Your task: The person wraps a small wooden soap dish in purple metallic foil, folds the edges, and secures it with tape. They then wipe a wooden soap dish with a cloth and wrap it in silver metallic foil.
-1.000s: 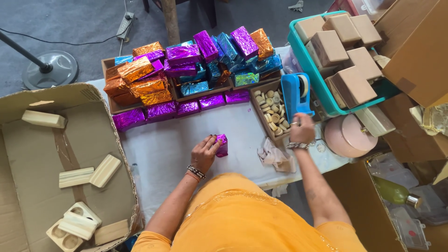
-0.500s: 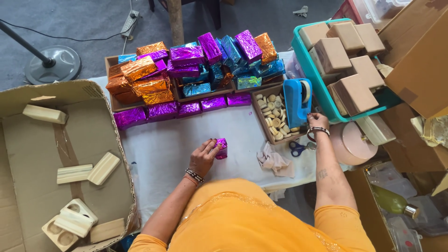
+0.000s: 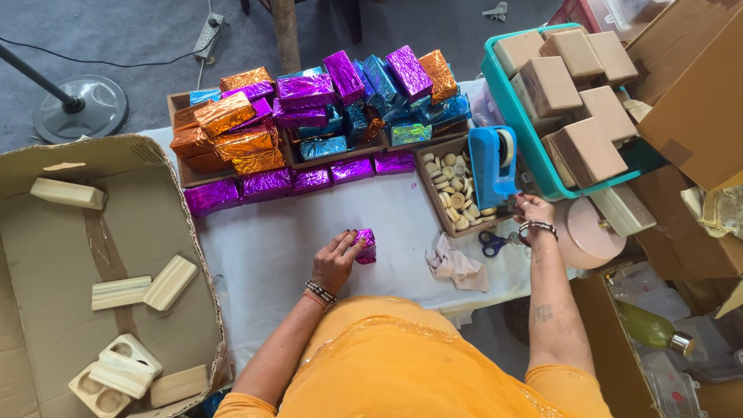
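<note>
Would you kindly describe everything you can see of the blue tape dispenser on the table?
The blue tape dispenser looks like glossy plastic, with a pale roll of tape showing in its upper part. It stands at the right edge of the shallow box of pale round pieces, beside the teal crate. The right hand reaches its lower end, apparently touching it there.

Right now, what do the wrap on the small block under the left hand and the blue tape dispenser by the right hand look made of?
The small purple block looks wrapped in metallic foil paper: crinkled, with mirror-like glints. The blue tape dispenser looks like moulded plastic: smooth, uniform colour, soft sheen.
</note>
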